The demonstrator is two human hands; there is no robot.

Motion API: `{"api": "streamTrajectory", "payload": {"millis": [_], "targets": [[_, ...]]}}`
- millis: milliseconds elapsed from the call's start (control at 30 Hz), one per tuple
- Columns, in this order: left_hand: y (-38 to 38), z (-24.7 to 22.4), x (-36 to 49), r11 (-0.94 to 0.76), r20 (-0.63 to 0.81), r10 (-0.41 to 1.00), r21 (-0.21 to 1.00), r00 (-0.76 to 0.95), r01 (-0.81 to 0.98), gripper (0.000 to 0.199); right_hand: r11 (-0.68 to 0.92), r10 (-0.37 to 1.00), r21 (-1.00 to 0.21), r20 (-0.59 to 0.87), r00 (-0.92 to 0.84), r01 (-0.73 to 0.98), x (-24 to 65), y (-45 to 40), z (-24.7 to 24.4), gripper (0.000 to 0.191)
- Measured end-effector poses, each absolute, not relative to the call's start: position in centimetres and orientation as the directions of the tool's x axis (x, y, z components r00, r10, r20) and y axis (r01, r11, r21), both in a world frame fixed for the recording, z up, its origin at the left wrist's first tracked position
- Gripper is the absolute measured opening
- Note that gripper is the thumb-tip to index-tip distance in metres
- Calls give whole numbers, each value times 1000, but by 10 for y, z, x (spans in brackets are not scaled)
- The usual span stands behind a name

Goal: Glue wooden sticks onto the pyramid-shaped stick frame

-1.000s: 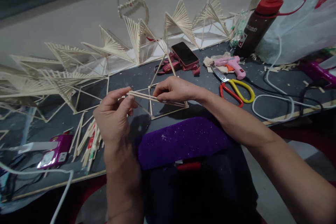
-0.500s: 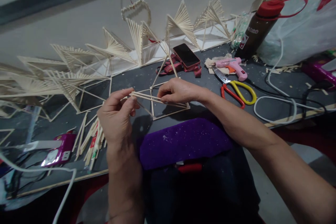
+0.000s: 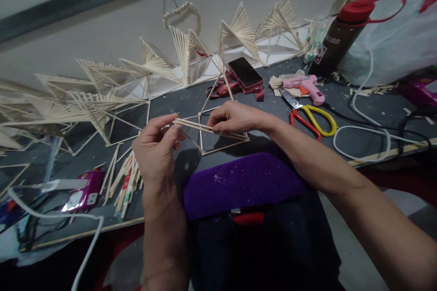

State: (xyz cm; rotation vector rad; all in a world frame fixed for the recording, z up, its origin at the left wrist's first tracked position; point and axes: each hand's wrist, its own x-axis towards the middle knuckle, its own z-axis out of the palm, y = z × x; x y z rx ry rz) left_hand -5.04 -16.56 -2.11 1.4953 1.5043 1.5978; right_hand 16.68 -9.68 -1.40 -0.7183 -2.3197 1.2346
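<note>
Thin pale wooden sticks [image 3: 194, 124] stretch between my two hands. At their left end, the thumb and fingertips of my left hand [image 3: 157, 138] pinch them together. Further right along the sticks, my right hand [image 3: 232, 117] is closed on them with bent fingers, which hide part of their length. These sticks belong to, or lie against, an open stick frame [image 3: 225, 147] that rests on the dark table; the exact join is covered by my hands. Behind my right hand, two sticks of the frame rise to a peak. A purple cloth [image 3: 239, 184] lies in front of the frame.
Fanned stick models [image 3: 150, 66] line the wall. Loose sticks [image 3: 124, 182] and a purple device [image 3: 83, 191] lie left. Rightward are a phone [image 3: 246, 72], pink glue gun [image 3: 305, 85], scissors [image 3: 312, 116], white cable [image 3: 362, 129] and dark bottle [image 3: 336, 41].
The view has shifted slightly, so everything appears a little further right. Both hands keep their grip on the sticks, with hardly any movement.
</note>
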Motion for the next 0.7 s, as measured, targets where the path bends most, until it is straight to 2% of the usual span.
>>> {"api": "streamTrajectory", "payload": {"millis": [367, 700], "targets": [[-167, -18, -46, -303, 382, 877, 911, -293, 280, 20, 541, 606, -775, 90, -790, 327, 171, -98, -7, 17], [-165, -20, -48, -303, 373, 882, 917, -287, 260, 23, 519, 601, -786, 54, -798, 337, 173, -96, -8, 15]]}}
